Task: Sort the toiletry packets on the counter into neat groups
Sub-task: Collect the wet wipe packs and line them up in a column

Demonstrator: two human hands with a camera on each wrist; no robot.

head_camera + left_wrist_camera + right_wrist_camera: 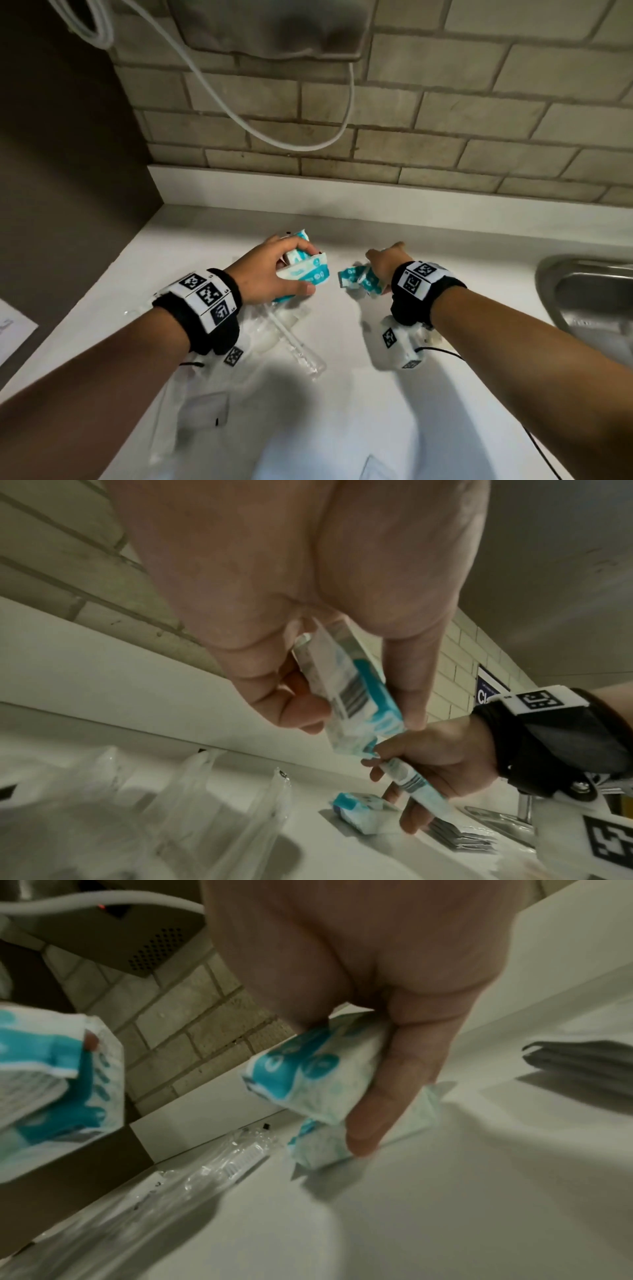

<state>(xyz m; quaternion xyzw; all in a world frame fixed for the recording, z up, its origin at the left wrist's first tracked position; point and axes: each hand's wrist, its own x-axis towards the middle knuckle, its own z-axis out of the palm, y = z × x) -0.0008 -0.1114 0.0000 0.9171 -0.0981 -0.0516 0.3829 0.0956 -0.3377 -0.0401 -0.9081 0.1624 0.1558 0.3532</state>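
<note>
Both hands are full: left hand grips a few teal wipe packets, right hand pinches another teal packet, all left of the sink, probably gathering same-type ones together.

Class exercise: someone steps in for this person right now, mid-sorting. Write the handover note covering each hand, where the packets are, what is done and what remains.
Left hand: grips a stack of teal-and-white packets.
Right hand: holds one teal packet; another teal packet lies on the counter just beneath it.
Clear-wrapped toothbrush packets lie loose near the left wrist.
Grey sachets sit stacked to the right.
Done: teal packets mostly gathered.
Left: set the teal ones down together and tidy the clear packets.
</note>
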